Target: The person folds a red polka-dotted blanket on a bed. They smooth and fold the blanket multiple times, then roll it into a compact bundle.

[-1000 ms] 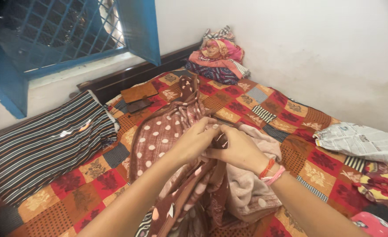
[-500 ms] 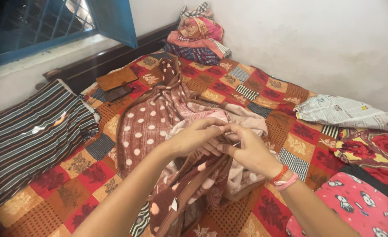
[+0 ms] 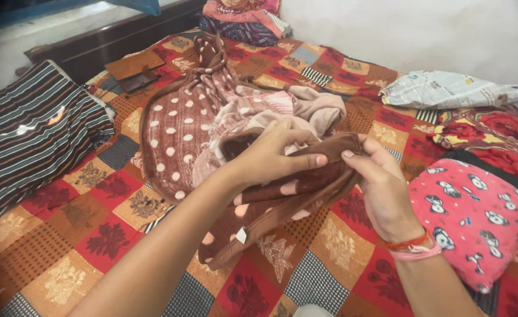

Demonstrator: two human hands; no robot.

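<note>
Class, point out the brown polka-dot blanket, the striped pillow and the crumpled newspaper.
Brown polka-dot blanket [image 3: 180, 126], head view, on its flat dotted panel.
Striped pillow [image 3: 27, 126], head view, on its middle.
Crumpled newspaper [image 3: 447, 89], head view, on its centre.

Scene evenly and softly lit, fairly bright; colours rendered warm. A white glare patch is seen on the striped pillow [image 3: 33, 126], well left of the fingers. Only faint shadows are cast beneath the fingers [image 3: 306, 161] onto the brown blanket [image 3: 271, 205]. Corners are darkened by vignetting; edges are bent and slightly blurred.
</note>
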